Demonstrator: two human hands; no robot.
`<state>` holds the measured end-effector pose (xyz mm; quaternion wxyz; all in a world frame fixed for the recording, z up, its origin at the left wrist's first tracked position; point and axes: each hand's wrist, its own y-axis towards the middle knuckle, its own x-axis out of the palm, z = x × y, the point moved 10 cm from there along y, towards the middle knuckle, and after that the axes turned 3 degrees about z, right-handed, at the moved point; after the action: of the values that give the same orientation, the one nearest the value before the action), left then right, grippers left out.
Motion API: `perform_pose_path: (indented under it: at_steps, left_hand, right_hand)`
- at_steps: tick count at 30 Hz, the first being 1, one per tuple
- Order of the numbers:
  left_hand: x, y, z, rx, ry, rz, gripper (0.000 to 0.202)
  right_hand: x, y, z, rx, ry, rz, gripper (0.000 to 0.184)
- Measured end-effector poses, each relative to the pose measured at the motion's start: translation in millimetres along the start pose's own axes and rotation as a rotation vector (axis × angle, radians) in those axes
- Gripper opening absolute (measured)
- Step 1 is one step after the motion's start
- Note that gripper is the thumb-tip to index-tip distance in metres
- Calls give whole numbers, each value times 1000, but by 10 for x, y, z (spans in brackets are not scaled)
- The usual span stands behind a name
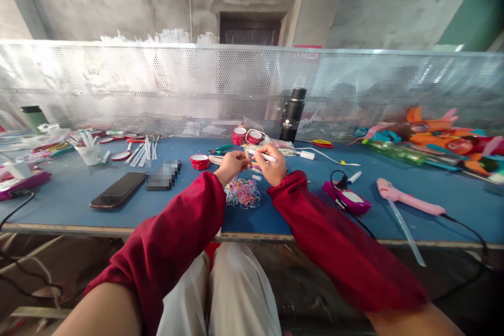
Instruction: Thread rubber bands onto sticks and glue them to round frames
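My left hand (232, 163) is closed in a pinch over the middle of the table; what sits between its fingertips is too small to make out. Close beside it, my right hand (275, 165) grips a white marker pen (266, 156), held slanted with its tip toward the left fingers. Just below the hands lies a loose heap of small multicoloured rubber bands (243, 193). A little to the left are a red tape roll (200, 161) and green-handled pliers (221, 150).
Two dark phones (118, 190) lie at left, near a white cup of sticks (88, 153). A black bottle (293, 115) stands behind. At right are a purple device (348, 198), a pink glue gun (413, 199) with its stick overhanging the table edge, and colourful inflated-looking items (441, 136).
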<state>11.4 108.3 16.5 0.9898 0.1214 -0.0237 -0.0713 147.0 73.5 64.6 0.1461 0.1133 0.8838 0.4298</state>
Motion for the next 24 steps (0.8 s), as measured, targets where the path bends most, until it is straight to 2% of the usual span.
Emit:
perform_pose_path:
  at_steps: [7, 13, 19, 24]
  left_hand:
    - [8, -7, 3, -12, -5, 2, 30]
    - [-13, -12, 14, -11, -8, 21, 27]
    - [8, -30, 27, -21, -9, 8, 29]
    - [-2, -36, 19, -33, -20, 23, 25]
  right_hand:
    - [22, 2, -8, -11, -7, -15, 11]
    - [-42, 4, -19, -5, -27, 33, 12]
    - [32, -9, -8, -4, 7, -13, 12]
    - [-25, 4, 11, 13, -30, 31, 13]
